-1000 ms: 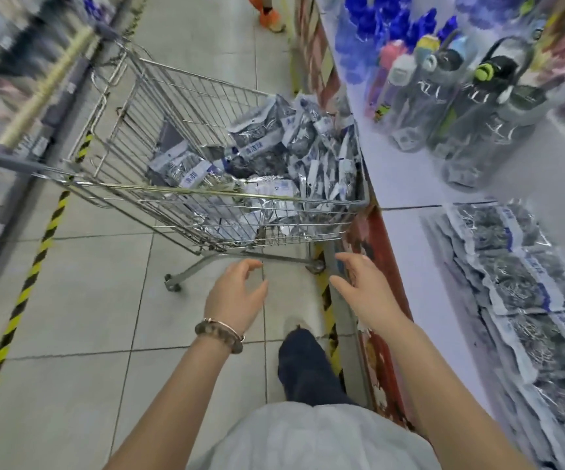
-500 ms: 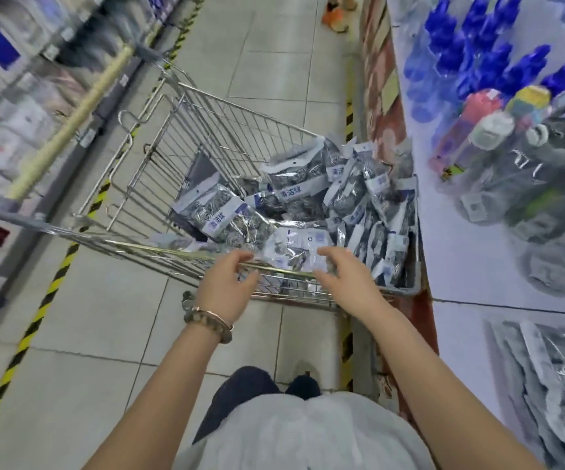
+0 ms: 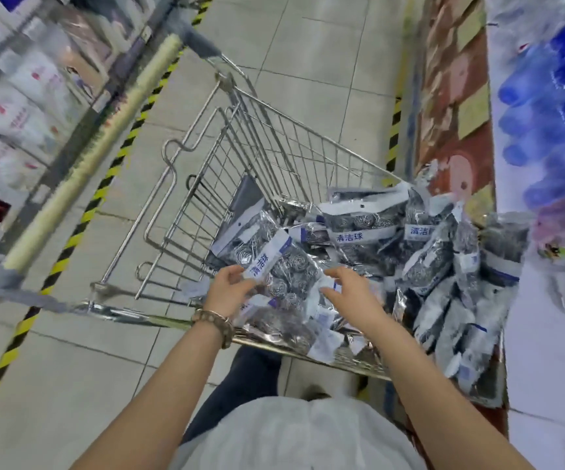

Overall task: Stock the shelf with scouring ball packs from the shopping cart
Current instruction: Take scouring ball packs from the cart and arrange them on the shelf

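Both bare forearms reach forward, left hand (image 3: 229,289) and right hand (image 3: 349,293) fingers spread, neither grip closed.

We get into the shopping cart (image 3: 240,137) only from above: wire walls close the far and left sides, and the near rim sits right under our wrists. The far-left half of the basket is bare wire, free room, while scouring ball packs (image 3: 369,232) pile the near and right half and spill against the right wall. Right of the cart the shelf (image 3: 532,351) edge stands close; left of it the floor (image 3: 81,351) lies open.
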Action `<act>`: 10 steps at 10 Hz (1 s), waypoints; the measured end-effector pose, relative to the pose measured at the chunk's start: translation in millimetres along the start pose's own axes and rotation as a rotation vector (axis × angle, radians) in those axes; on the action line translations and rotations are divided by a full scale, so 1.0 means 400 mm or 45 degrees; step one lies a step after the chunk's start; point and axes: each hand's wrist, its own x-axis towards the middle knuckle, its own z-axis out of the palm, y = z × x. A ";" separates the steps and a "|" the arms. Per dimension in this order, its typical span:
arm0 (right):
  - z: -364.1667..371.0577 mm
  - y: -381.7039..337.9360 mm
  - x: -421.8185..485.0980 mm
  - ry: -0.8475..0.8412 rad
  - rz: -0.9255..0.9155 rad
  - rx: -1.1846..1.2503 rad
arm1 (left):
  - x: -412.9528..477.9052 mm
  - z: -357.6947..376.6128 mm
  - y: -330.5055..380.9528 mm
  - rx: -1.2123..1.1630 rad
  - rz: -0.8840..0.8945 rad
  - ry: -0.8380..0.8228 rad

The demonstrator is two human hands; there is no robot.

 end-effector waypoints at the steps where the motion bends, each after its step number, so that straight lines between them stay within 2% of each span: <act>1: 0.021 -0.044 0.107 -0.088 0.030 -0.060 | 0.095 -0.011 0.017 -0.283 -0.307 -0.049; 2: 0.046 -0.056 0.182 -0.126 0.147 0.018 | 0.176 0.006 0.007 -0.466 -0.600 -0.086; 4: 0.067 -0.031 0.252 -0.189 0.272 0.100 | 0.255 0.063 0.036 -0.584 -0.795 -0.086; 5: 0.069 0.004 0.264 -0.210 0.324 0.093 | 0.361 0.110 -0.043 -0.470 -0.794 -0.059; 6: 0.075 0.033 0.259 -0.231 0.372 0.091 | 0.364 0.131 -0.039 -0.366 -0.776 -0.033; 7: 0.076 0.045 0.257 -0.260 0.384 0.076 | 0.324 0.132 0.001 -0.190 -0.812 0.149; 8: 0.073 0.052 0.252 -0.284 0.389 0.065 | 0.273 0.138 0.040 -0.105 -0.744 0.185; 9: 0.058 0.067 0.249 -0.357 0.395 0.014 | 0.226 0.144 0.095 -0.232 -0.457 0.181; 10: 0.051 0.090 0.246 -0.487 0.412 -0.059 | 0.196 0.127 0.154 -0.204 -0.182 0.232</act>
